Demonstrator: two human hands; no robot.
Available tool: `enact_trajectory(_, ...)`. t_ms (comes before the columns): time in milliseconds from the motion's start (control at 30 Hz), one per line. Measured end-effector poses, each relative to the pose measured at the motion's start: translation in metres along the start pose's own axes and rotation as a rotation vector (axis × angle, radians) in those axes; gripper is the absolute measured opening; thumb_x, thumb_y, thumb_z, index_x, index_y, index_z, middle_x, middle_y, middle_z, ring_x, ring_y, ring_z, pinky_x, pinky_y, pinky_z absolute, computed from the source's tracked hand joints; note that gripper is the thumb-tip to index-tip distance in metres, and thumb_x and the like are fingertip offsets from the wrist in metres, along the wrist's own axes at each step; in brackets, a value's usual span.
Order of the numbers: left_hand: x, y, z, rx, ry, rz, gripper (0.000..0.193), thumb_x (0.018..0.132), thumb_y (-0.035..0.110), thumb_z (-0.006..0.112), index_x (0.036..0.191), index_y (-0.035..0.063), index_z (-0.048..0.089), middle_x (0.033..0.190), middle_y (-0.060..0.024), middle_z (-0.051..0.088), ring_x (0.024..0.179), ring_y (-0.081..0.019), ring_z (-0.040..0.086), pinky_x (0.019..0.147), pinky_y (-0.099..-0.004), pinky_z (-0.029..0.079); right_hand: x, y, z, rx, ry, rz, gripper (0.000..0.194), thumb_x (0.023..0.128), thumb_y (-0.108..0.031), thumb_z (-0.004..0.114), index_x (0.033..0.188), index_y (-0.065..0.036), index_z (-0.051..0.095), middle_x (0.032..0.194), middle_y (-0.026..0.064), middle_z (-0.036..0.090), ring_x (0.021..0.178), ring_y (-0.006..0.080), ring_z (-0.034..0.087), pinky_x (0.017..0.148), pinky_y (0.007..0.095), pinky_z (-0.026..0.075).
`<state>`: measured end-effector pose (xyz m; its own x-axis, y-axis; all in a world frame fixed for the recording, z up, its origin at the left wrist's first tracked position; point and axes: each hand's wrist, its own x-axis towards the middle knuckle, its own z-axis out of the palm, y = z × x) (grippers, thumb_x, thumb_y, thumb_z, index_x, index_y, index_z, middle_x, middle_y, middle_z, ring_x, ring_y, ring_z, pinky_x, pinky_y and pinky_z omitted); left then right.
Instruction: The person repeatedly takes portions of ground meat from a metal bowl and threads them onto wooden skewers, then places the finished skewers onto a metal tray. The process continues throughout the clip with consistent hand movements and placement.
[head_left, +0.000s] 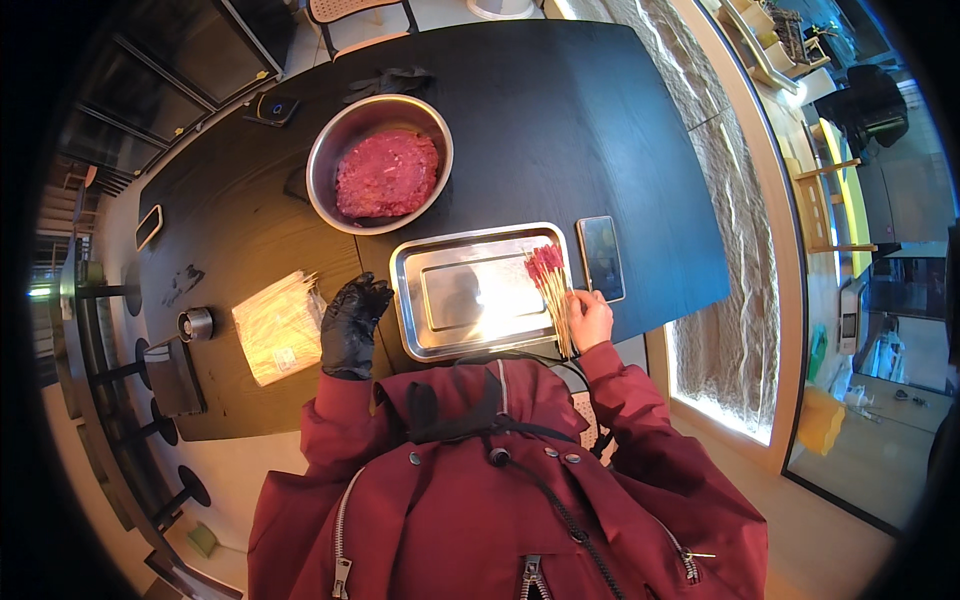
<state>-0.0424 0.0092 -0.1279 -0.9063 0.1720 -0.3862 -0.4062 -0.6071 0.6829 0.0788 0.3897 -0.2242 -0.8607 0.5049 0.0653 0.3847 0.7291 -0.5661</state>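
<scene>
My right hand (591, 319), bare, is at the right rim of a shallow rectangular metal tray (420, 349). Its fingertips pinch the wooden sticks on the right side of a bundle of meat skewers (553, 289). The red meat ends lie inside the tray, and the bare stick ends reach over its near rim. In a black glove, my left hand (351, 326) is between the tray and a clear plastic pack of wooden skewers (277, 330). Its fingers are curled, and whether they hold anything is hidden. Beyond the tray stands a round metal bowl (318, 191) with raw minced meat (388, 174) in it.
A smartphone (601, 259) lies right of the tray on the dark table (525, 135). Black gloves (390, 81) lie behind the bowl. Toward the left are a dark device (273, 109), another phone (149, 227) and a small metal cup (196, 324). A chair (360, 15) stands beyond the far edge.
</scene>
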Motion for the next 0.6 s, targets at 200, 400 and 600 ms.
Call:
enact_trajectory(200,0.003,0.0,0.004,-0.057,-0.054,-0.022,0.034,0.089,0.016,0.054,0.117,-0.0022,0.056,0.112,-0.0165,0.062,0.105,-0.0298,0.059,0.097,-0.0433,0.045,-0.005,-0.014,-0.005,0.056,-0.062,0.024,0.024,0.077,-0.01,0.066,0.101,-0.01,0.063,0.071,0.0095,0.056,0.061,0.0252,0.057,0.058,0.0369,0.046)
enact_trajectory(400,-0.008,0.009,-0.002,-0.062,-0.056,-0.022,0.031,0.089,0.015,0.055,0.115,-0.0023,0.057,0.108,-0.0164,0.063,0.101,-0.0298,0.061,0.094,-0.0434,0.047,-0.003,-0.01,-0.006,-0.011,-0.055,0.004,0.016,0.076,-0.008,0.067,0.09,-0.009,0.062,0.071,0.0084,0.054,0.061,0.025,0.056,0.058,0.0357,0.046)
enact_trajectory(600,-0.023,0.041,-0.049,-0.26,-0.071,0.187,0.03,0.089,0.017,0.055,0.112,-0.0025,0.058,0.106,-0.017,0.063,0.1,-0.0299,0.061,0.094,-0.0443,0.047,-0.003,-0.052,-0.018,0.14,0.035,-0.165,0.009,0.079,-0.004,0.062,0.088,-0.006,0.062,0.077,0.0087,0.054,0.063,0.0229,0.056,0.057,0.0337,0.046)
